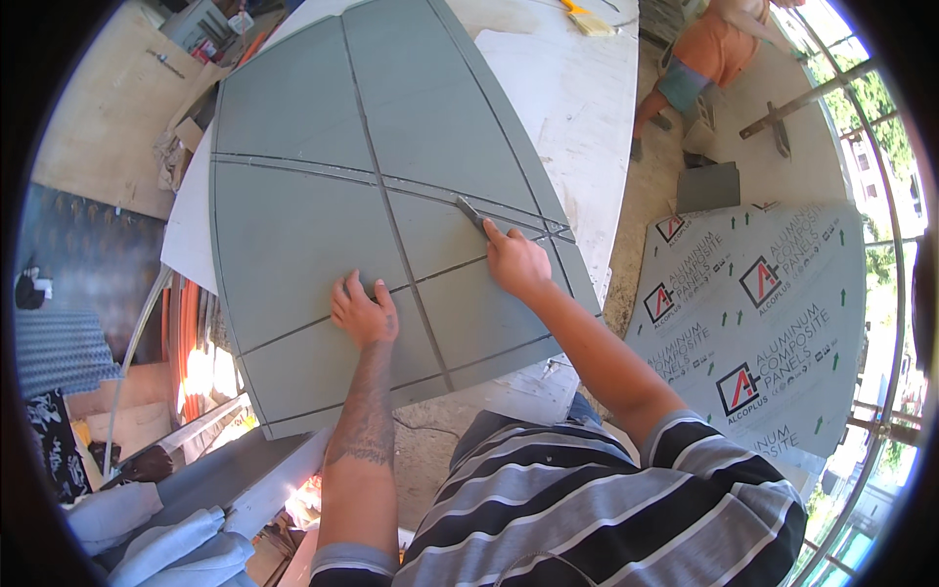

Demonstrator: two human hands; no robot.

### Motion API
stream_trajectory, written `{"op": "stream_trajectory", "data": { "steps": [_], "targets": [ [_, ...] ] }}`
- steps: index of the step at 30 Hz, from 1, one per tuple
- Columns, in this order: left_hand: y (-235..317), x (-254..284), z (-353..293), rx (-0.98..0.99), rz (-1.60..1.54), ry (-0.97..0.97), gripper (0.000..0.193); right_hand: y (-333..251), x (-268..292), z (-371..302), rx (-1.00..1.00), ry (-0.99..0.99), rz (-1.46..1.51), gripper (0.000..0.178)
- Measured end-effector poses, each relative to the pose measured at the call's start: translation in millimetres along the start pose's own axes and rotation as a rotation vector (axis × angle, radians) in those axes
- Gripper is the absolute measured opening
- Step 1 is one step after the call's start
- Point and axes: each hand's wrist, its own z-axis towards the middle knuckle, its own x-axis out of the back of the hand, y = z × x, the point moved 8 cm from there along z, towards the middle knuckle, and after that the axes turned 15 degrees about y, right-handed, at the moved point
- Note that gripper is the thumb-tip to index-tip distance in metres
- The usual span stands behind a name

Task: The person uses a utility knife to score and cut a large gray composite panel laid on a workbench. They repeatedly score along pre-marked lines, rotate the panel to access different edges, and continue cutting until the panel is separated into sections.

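1. Here, a large grey-green flat panel (323, 196), scored with long straight grooves that cross one another, lies across a white worktable (577, 98) and overhangs the table's near edge.
2. The right hand (515, 262) is closed around a small dark-handled scraping tool (470, 212), its tip set in the groove that crosses the panel's right side.
3. The left hand (364, 313) lies palm down on the panel with fingers spread wide, holding nothing, just beside a crossing of two grooves and near the right hand.
4. To the right, on the floor, a big sheet wrapped in white protective film (763, 323) lies flat; the film carries repeated square red-and-black logos, rows of dark lettering and small green arrows.
5. Just above that sheet sits a small dark grey rectangular offcut (708, 186) on the pale concrete floor (646, 196).
6. At the table's far end lies a yellow-handled brush (584, 18).
7. Another person in an orange top and blue shorts (709, 54) crouches on the floor beyond the table, well apart from the hands.
8. At the upper left, a plywood board (98, 127) lies beside a blue-grey patterned metal plate (88, 254).
9. At the lower left, orange strips (181, 333) stand on edge below the panel, and grey cloth bundles (166, 543) lie nearer the lower edge.
10. Along the right rim a metal railing (885, 225) curves past sunlit green foliage.
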Motion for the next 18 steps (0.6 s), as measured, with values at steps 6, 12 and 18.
{"op": "stream_trajectory", "data": {
  "steps": [6,12,18],
  "targets": [
    [2.5,0.6,-0.1,-0.007,0.022,-0.017,0.054,27.6,25.2,-17.8,-0.028,0.014,-0.050,0.051],
    [3.6,3.4,1.0,-0.012,0.037,-0.018,0.054,59.8,52.6,-37.7,-0.076,0.032,-0.085,0.049],
    [3.4,1.1,-0.2,-0.021,0.064,-0.014,0.054,89.1,77.2,-58.7,-0.118,0.067,-0.102,0.047]
  ]
}}
